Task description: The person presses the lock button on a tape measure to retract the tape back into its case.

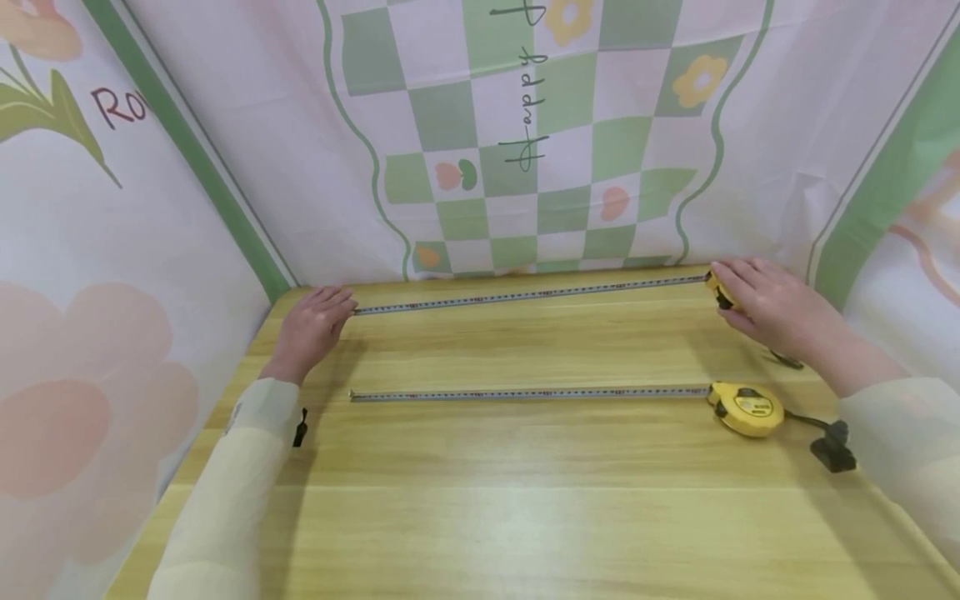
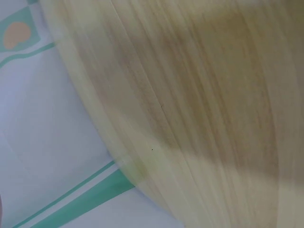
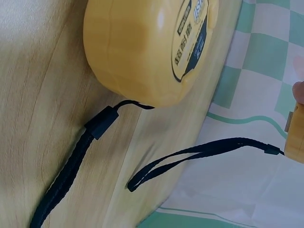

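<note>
My right hand (image 1: 780, 304) grips a yellow tape measure (image 1: 717, 290) at the back right of the table; part of its case is hidden by the fingers. From it a long blade (image 1: 525, 294) runs left across the table. At the far end of that blade, my left hand (image 1: 311, 327) pinches the tip. Nearer to me lies a second yellow tape measure (image 1: 752, 410), its blade (image 1: 525, 394) drawn out to the left, roughly parallel to the first. In the right wrist view, the lying tape measure (image 3: 128, 47) fills the top, and the held one's black strap (image 3: 204, 148) dangles.
The wooden table (image 1: 510, 500) ends against a printed cloth (image 1: 547, 200) at the back, with more cloth (image 1: 75, 350) at the sides. A black wrist strap (image 1: 832, 447) trails from the lying tape measure. A small black piece (image 1: 300, 428) shows beside the left sleeve.
</note>
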Demonstrator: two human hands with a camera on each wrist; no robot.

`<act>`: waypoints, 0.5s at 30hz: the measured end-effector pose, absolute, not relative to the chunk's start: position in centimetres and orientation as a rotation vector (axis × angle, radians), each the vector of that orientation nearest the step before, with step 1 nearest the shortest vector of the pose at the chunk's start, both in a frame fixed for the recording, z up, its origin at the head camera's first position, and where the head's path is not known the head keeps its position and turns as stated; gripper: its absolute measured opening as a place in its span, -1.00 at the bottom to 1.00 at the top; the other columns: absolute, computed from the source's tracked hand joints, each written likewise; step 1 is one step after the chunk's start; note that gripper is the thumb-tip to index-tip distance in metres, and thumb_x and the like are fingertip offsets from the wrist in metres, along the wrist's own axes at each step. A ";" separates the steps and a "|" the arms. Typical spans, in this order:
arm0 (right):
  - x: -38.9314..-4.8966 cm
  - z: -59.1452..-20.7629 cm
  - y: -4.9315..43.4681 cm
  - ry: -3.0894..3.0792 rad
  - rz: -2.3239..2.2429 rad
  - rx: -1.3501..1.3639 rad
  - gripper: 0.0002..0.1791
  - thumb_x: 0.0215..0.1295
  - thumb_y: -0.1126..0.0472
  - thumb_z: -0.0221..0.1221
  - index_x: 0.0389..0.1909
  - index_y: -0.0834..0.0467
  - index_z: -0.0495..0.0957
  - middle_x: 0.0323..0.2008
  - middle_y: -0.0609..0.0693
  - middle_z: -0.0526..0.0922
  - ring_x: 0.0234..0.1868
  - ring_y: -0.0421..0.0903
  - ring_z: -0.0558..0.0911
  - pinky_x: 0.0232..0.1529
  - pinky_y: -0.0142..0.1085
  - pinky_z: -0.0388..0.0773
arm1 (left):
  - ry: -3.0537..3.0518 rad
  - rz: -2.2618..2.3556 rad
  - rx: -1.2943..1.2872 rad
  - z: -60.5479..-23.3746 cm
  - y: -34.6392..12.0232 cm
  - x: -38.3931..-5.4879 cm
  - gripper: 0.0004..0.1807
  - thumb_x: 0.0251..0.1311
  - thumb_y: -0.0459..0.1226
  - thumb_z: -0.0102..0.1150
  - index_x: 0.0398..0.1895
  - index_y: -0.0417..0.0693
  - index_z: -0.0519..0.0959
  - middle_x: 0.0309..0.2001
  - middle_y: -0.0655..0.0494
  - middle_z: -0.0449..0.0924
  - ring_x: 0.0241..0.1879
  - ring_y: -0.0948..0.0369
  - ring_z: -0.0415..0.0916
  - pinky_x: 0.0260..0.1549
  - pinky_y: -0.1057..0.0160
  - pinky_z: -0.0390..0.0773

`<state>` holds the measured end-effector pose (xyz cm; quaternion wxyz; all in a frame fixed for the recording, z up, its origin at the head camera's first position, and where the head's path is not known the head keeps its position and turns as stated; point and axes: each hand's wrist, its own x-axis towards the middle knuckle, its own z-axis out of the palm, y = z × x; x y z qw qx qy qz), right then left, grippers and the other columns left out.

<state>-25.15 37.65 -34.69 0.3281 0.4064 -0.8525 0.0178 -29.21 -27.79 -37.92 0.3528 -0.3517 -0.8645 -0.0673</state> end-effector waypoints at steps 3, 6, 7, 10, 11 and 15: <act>-25.1 -34.6 37.6 -2.249 0.056 1.056 -0.16 0.52 -0.25 -0.34 0.14 0.51 0.39 -0.03 0.45 0.50 -0.05 0.41 0.46 -0.05 0.33 0.44 | -2.230 -0.177 -0.913 -37.9 -27.8 -29.2 -0.79 0.11 -0.49 0.31 -0.16 -0.34 0.67 -0.07 -0.24 0.63 0.00 -0.16 0.58 0.16 -0.09 0.47; -25.1 -34.6 37.6 -2.246 0.063 1.054 -0.16 0.52 -0.25 -0.33 0.14 0.51 0.39 -0.03 0.45 0.50 -0.05 0.42 0.47 -0.06 0.33 0.45 | -2.223 -0.181 -0.920 -38.0 -27.7 -29.3 -0.78 0.10 -0.49 0.32 -0.15 -0.35 0.66 -0.06 -0.25 0.63 0.00 -0.16 0.57 0.17 -0.10 0.46; -25.1 -34.6 37.6 -2.242 0.065 1.055 -0.16 0.52 -0.25 -0.33 0.14 0.51 0.39 -0.03 0.45 0.50 -0.06 0.42 0.47 -0.06 0.33 0.45 | -2.221 -0.181 -0.920 -38.0 -27.7 -29.3 -0.78 0.10 -0.49 0.32 -0.15 -0.35 0.66 -0.06 -0.25 0.63 0.00 -0.16 0.57 0.17 -0.10 0.46; -25.0 -34.5 37.5 -2.236 0.073 1.056 -0.17 0.52 -0.25 -0.32 0.14 0.50 0.39 -0.03 0.45 0.51 -0.06 0.42 0.47 -0.07 0.33 0.46 | -2.215 -0.185 -0.922 -38.1 -27.8 -29.3 -0.77 0.10 -0.50 0.32 -0.14 -0.35 0.66 -0.06 -0.25 0.63 0.00 -0.15 0.57 0.17 -0.09 0.46; -25.0 -34.5 37.5 -2.238 0.075 1.054 -0.17 0.52 -0.25 -0.32 0.15 0.50 0.39 -0.03 0.45 0.51 -0.05 0.42 0.47 -0.06 0.34 0.45 | -2.213 -0.187 -0.922 -38.1 -27.8 -29.4 -0.77 0.10 -0.50 0.32 -0.14 -0.35 0.66 -0.06 -0.25 0.63 0.00 -0.15 0.57 0.17 -0.09 0.46; -24.9 -34.5 37.6 -2.262 0.073 1.043 -0.16 0.51 -0.26 -0.33 0.17 0.50 0.37 0.00 0.46 0.49 -0.03 0.43 0.46 0.01 0.34 0.42 | -2.206 -0.191 -0.926 -38.2 -27.8 -29.4 -0.76 0.10 -0.50 0.31 -0.13 -0.35 0.65 -0.06 -0.25 0.63 0.00 -0.15 0.57 0.16 -0.09 0.47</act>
